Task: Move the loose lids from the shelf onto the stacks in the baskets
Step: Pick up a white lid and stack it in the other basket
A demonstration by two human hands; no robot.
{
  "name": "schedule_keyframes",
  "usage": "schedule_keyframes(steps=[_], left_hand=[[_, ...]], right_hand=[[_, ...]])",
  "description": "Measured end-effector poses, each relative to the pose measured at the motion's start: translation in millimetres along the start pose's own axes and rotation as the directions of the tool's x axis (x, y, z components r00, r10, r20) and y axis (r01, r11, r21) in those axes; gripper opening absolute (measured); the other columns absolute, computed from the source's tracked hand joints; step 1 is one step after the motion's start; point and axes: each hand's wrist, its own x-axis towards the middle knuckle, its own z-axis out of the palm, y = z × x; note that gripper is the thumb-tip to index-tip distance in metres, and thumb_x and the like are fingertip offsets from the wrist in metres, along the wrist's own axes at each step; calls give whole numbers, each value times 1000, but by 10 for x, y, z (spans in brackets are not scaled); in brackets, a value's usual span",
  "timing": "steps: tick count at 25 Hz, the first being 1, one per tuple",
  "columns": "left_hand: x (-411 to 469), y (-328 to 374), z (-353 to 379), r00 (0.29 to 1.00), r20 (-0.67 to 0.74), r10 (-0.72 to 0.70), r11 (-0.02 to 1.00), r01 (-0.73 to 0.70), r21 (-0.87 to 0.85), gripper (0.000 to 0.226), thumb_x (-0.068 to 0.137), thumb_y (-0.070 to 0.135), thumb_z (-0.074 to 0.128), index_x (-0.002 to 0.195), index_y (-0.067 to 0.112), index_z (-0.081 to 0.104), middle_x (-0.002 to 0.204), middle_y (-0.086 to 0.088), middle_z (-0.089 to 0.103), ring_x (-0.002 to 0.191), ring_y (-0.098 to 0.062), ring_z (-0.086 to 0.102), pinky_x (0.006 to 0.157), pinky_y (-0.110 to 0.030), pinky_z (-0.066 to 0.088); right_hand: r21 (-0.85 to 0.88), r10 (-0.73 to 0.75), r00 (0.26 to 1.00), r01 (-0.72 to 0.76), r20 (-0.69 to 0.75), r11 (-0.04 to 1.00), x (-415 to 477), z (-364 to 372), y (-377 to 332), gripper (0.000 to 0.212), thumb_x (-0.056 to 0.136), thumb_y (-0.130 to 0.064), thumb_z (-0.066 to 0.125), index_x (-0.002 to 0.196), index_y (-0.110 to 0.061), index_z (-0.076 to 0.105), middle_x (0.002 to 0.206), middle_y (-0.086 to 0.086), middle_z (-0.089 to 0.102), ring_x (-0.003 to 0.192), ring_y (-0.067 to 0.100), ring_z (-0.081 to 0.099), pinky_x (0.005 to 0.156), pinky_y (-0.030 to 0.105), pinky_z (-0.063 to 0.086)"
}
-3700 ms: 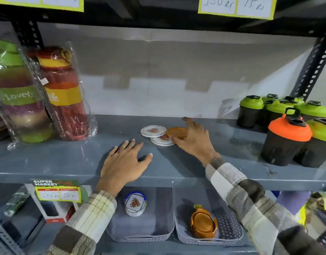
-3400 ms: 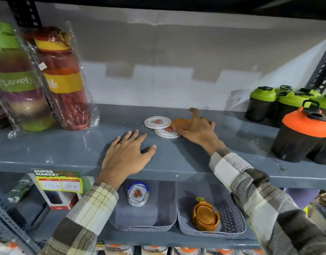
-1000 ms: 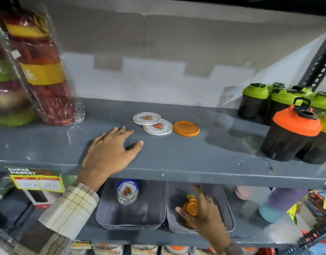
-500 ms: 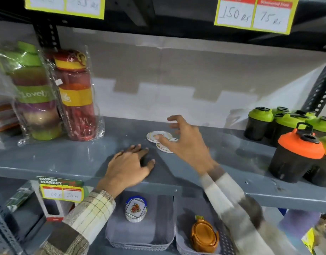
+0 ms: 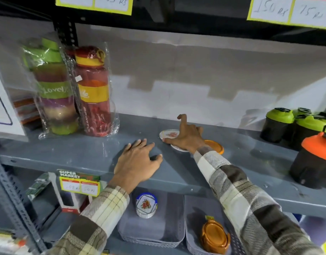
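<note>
Right hand [image 5: 187, 138] fingers spread on round floral lids [image 5: 169, 134] — left hand [image 5: 138, 162] flat, splayed on smooth shelf [image 5: 176, 173].

The grey shelf [image 5: 96, 153] carries three lids [image 5: 214, 145] mid-span, wrapped bottles [image 5: 93, 92] left of them, shakers [image 5: 311, 159] right.

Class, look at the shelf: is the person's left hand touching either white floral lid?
Apart. The head view shows the left hand flat on the grey shelf, with bare shelf between its fingertips and the nearest white floral lid.
</note>
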Motion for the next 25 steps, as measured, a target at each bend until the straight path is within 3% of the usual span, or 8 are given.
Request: schedule_keyframes(steps=[3, 7, 11, 14, 17, 21, 25], left_hand=[[-34, 12, -19, 1000, 22, 6, 1000, -6, 4, 67, 92, 60, 33, 152, 29, 35, 164, 3, 22, 152, -15, 15, 123, -39, 10], [59, -57, -171, 984, 176, 41, 997, -51, 56, 63, 95, 62, 32, 153, 37, 30, 165, 7, 18, 152, -18, 17, 119, -42, 18], [-21, -160, -201, 986, 132, 101, 993, -109, 53, 58, 99, 50, 39, 153, 31, 32, 164, 4, 23, 150, -21, 25, 118, -42, 21], [-9, -199, -151, 983, 129, 131, 990, -137, 39, 56, 100, 47, 38, 153, 32, 31, 164, 3, 21, 151, -18, 20, 119, -45, 17], [42, -208, -91, 990, 103, 97, 995, -99, 18, 56, 99, 54, 32, 151, 36, 34, 163, 7, 24, 151, -15, 21, 119, -45, 17], [28, -203, -60, 994, 68, 88, 996, -90, 13, 55, 98, 53, 34, 151, 36, 36, 163, 8, 25, 150, -13, 22, 119, -43, 17], [56, -230, -45, 997, 14, 80, 996, -80, -46, 55, 95, 53, 41, 146, 35, 44, 160, 10, 33, 148, -12, 27, 119, -41, 20]], right_hand=[[119, -19, 998, 25, -52, 993, -205, -112, -42, 83, 69, -66, 77, 122, -26, 26, 100, 6, 63, 108, 35, 60, 94, 44, 33], [270, -101, 975, 153, -196, 951, -831, -245, -166, 82, 67, -61, 81, 118, -25, 29, 96, -2, 67, 102, 27, 59, 90, 41, 31], [387, -149, 963, 228, -223, 894, -1482, -276, -257, 81, 60, -62, 83, 110, -36, 25, 108, -10, 65, 110, 18, 60, 98, 48, 45], [375, -218, 949, 293, -230, 879, -2018, -245, -252, 82, 62, -56, 87, 114, -34, 27, 120, -6, 57, 113, 16, 57, 98, 44, 43], [398, -262, 950, 308, -168, 864, -2466, -64, -177, 82, 61, -58, 86, 113, -44, 24, 123, -1, 54, 112, 18, 57, 94, 36, 45], [437, -212, 977, 179, 26, 882, -2596, 546, 38, 78, 60, -62, 83, 109, -46, 25, 121, -3, 54, 110, 21, 53, 92, 19, 42], [413, -87, 978, 1, 188, 911, -2302, 1387, 327, 76, 62, -58, 87, 108, -40, 29, 116, -10, 49, 109, 17, 46, 95, 38, 48]])
